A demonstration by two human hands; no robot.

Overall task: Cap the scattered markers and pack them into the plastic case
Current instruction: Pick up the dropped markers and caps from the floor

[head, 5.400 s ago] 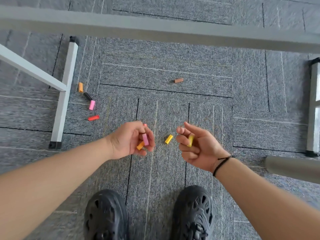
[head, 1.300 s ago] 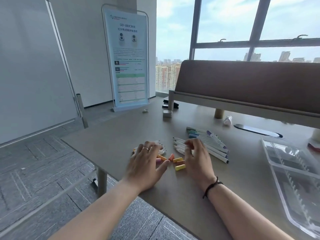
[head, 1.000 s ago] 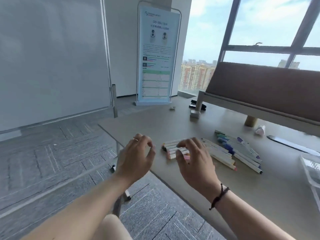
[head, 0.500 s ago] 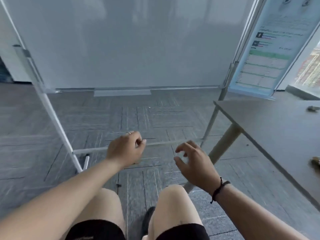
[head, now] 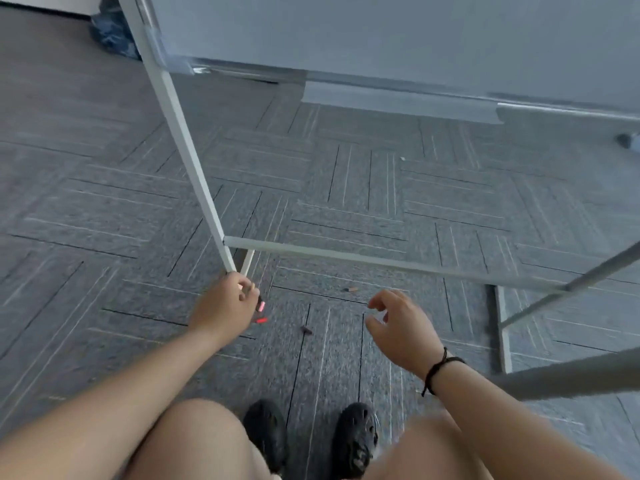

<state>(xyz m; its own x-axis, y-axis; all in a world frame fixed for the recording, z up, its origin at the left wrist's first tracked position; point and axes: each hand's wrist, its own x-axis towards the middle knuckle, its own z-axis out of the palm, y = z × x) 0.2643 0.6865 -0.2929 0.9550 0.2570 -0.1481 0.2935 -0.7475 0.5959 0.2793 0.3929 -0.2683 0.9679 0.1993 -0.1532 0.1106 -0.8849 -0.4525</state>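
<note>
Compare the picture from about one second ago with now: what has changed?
The view swung away from the table and its markers, down to the carpet. Both hands left the tabletop: the left hand now reaches low beside the whiteboard stand leg, close to a pink cap and a red cap; the right hand hovers open. Both hands are empty, as before.

The floor [head: 346,209] is grey carpet tile, matt and rough, with a speckled weave and thin pale lines. The whiteboard stand [head: 187,147] looks like white painted metal, smooth and slightly satin. The shoes [head: 355,434] are black, matt, moulded and perforated. A dark braided cord bracelet [head: 437,370] circles the right wrist.
</note>
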